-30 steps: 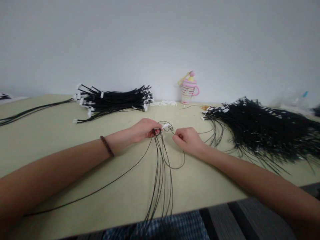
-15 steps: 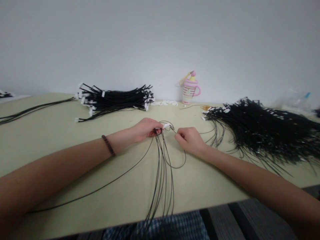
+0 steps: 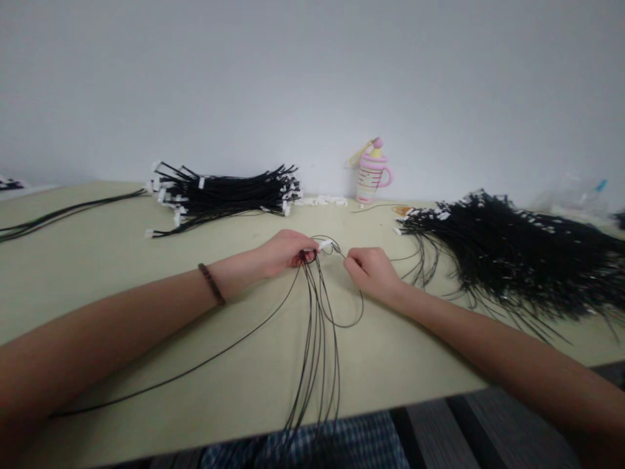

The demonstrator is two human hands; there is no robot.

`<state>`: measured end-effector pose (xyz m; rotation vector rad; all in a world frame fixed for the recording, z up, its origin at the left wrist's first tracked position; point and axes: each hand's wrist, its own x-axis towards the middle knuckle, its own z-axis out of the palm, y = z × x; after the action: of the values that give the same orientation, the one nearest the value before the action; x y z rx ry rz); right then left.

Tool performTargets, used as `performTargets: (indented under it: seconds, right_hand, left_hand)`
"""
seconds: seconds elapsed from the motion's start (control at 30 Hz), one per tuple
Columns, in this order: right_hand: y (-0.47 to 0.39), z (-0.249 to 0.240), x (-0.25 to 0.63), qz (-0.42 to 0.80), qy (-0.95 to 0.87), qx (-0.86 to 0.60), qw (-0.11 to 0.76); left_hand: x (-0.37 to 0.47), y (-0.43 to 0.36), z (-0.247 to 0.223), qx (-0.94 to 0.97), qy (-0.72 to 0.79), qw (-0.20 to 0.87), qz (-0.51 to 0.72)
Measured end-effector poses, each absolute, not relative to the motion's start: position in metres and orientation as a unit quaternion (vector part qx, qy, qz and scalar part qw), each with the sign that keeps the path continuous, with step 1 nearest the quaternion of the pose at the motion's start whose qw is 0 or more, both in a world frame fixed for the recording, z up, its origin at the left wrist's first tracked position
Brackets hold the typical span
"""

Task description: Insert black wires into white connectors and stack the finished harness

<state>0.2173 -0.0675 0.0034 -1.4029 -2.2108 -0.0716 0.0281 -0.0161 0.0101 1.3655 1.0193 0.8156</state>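
Near the middle of the table, my left hand pinches several thin black wires beside a white connector. The wires hang down over the table's front edge, and one long strand curves off to the lower left. To the right of the connector, my right hand is closed on a black wire that runs from near the connector to its fingertips. A wire loop hangs between the two hands.
A bundle of black cables with white ends lies at the back left. Small white connectors and a pink striped cup stand along the wall. A large pile of black wires covers the right of the pale table.
My right hand has shifted very slightly to the right with the wire. My left hand has stayed where it was.
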Motion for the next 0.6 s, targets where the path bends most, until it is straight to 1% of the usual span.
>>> performTargets:
  seconds: [0.6]
  right_hand:
    - [-0.0673, 0.0013, 0.2167, -0.021, -0.816, -0.513, 0.266]
  left_hand:
    - [0.0294, -0.0194, 0.013, 0.592, 0.447, 0.574, 0.348]
